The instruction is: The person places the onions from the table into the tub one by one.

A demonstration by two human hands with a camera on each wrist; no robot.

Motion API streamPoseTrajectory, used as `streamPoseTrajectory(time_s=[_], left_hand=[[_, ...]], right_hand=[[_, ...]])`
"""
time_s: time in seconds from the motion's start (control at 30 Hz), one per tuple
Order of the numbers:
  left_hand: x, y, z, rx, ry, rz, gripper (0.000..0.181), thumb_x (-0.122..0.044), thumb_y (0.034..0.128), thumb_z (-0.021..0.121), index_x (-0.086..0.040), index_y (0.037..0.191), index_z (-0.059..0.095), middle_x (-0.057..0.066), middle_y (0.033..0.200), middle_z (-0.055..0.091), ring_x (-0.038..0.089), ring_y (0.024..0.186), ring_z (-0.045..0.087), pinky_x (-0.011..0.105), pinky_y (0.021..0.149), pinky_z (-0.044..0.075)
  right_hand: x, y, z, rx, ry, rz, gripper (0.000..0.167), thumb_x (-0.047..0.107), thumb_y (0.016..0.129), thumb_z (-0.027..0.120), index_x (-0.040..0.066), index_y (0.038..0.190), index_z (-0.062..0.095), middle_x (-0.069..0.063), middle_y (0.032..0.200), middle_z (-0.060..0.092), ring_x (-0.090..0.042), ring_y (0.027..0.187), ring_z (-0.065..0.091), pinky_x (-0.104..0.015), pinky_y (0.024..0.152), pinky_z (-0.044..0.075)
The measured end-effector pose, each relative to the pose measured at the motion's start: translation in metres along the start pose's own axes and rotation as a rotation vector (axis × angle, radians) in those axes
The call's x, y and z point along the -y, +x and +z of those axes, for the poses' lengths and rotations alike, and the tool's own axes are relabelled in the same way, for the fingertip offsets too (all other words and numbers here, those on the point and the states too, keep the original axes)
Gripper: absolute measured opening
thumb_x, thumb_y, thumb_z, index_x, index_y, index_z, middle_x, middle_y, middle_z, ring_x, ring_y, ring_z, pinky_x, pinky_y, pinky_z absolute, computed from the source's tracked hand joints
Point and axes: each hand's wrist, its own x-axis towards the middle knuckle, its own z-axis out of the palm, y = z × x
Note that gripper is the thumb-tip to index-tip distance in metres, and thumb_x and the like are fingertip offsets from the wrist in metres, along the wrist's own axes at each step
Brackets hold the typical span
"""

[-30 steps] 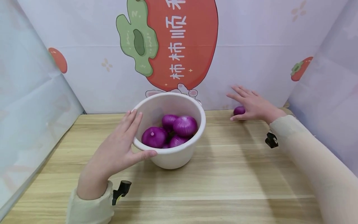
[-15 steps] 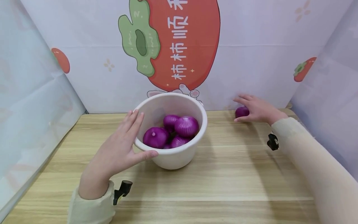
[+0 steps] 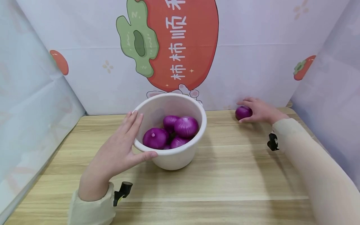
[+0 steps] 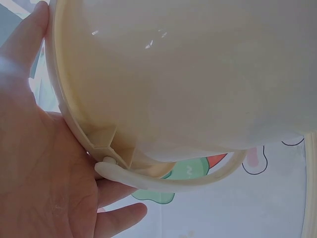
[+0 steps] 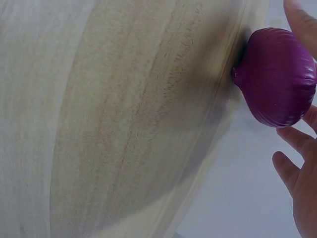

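A white bucket (image 3: pixel 180 159) with several purple onions (image 3: pixel 186 127) inside stands near the table's middle. Against its left rim rests my left hand (image 3: pixel 118 147), fingers and thumb fairly straight. The left wrist view has the palm of that hand beside the rim and the bucket's white handle (image 4: pixel 188 184). At the back right, my right hand (image 3: pixel 261 112) holds a single purple onion (image 3: pixel 243 112), thumb in front and fingers behind. Seen from the right wrist, this onion (image 5: pixel 277 77) lies sideways, very low over the table, with fingers around its far side; whether it touches the wood is unclear.
The wooden table (image 3: pixel 225 181) ends at a white printed backdrop (image 3: pixel 253 47) just behind the bucket and the single onion. Cloth walls (image 3: pixel 33 109) rise on the left and right sides.
My right hand has come down a little and its fingers have drawn in around the single onion. The left hand and the bucket have stayed in place.
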Motion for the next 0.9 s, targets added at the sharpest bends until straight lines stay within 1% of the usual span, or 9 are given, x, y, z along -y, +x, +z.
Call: streamPoseTrajectory(time_s=[0.13, 0.23, 0.4, 0.53, 0.77, 0.9], left_hand=[[0.0001, 0.0006, 0.0004, -0.004, -0.003, 0.004, 0.114, -0.072, 0.0799, 0.066, -0.011, 0.160, 0.014, 0.010, 0.168, 0.010, 0.031, 0.156, 0.007, 0.060, 0.118, 0.029], [-0.0001, 0.0005, 0.0007, -0.008, -0.003, 0.007, 0.113, -0.072, 0.0798, 0.066, -0.011, 0.160, 0.014, 0.010, 0.168, 0.011, 0.031, 0.156, 0.007, 0.061, 0.118, 0.029], [-0.0007, -0.0005, 0.0007, -0.011, -0.006, 0.007, 0.113, -0.071, 0.0797, 0.066, -0.010, 0.160, 0.015, 0.011, 0.168, 0.011, 0.031, 0.156, 0.007, 0.061, 0.117, 0.029], [-0.0010, 0.0001, 0.0001, -0.009, -0.004, 0.002, 0.113, -0.071, 0.0801, 0.066, -0.011, 0.160, 0.014, 0.010, 0.168, 0.010, 0.031, 0.156, 0.007, 0.061, 0.117, 0.030], [-0.0013, 0.0002, -0.0007, -0.009, 0.003, 0.001, 0.113, -0.072, 0.0802, 0.065, -0.011, 0.160, 0.014, 0.010, 0.168, 0.010, 0.031, 0.156, 0.007, 0.062, 0.117, 0.030], [-0.0012, -0.0004, -0.0010, -0.009, 0.003, 0.001, 0.113, -0.071, 0.0800, 0.066, -0.011, 0.160, 0.014, 0.011, 0.168, 0.011, 0.031, 0.156, 0.007, 0.061, 0.117, 0.029]], right_hand=[[-0.0020, -0.0006, 0.0030, -0.005, 0.009, -0.018, 0.081, 0.037, 0.076, 0.085, 0.007, 0.143, 0.051, -0.029, 0.142, 0.044, -0.053, 0.124, 0.047, -0.066, 0.095, 0.048], [-0.0027, -0.0004, 0.0047, -0.003, 0.011, -0.032, 0.078, 0.034, 0.076, 0.086, 0.005, 0.140, 0.053, -0.029, 0.138, 0.048, -0.051, 0.118, 0.052, -0.065, 0.093, 0.049], [-0.0016, 0.0005, 0.0071, 0.043, 0.036, -0.034, 0.075, 0.033, 0.077, 0.085, 0.003, 0.137, 0.052, -0.028, 0.131, 0.052, -0.048, 0.113, 0.056, -0.064, 0.092, 0.050], [-0.0010, 0.0012, 0.0074, 0.078, 0.058, -0.003, 0.072, 0.031, 0.079, 0.084, 0.003, 0.137, 0.051, -0.028, 0.131, 0.051, -0.048, 0.113, 0.056, -0.065, 0.092, 0.049], [0.0005, 0.0025, 0.0082, 0.082, 0.076, -0.001, 0.066, 0.021, 0.081, 0.082, 0.001, 0.136, 0.051, -0.029, 0.131, 0.052, -0.049, 0.114, 0.057, -0.066, 0.094, 0.048], [0.0006, 0.0020, 0.0102, 0.084, 0.089, 0.003, 0.062, 0.018, 0.082, 0.081, 0.001, 0.135, 0.052, -0.028, 0.129, 0.052, -0.048, 0.114, 0.057, -0.065, 0.095, 0.048]])
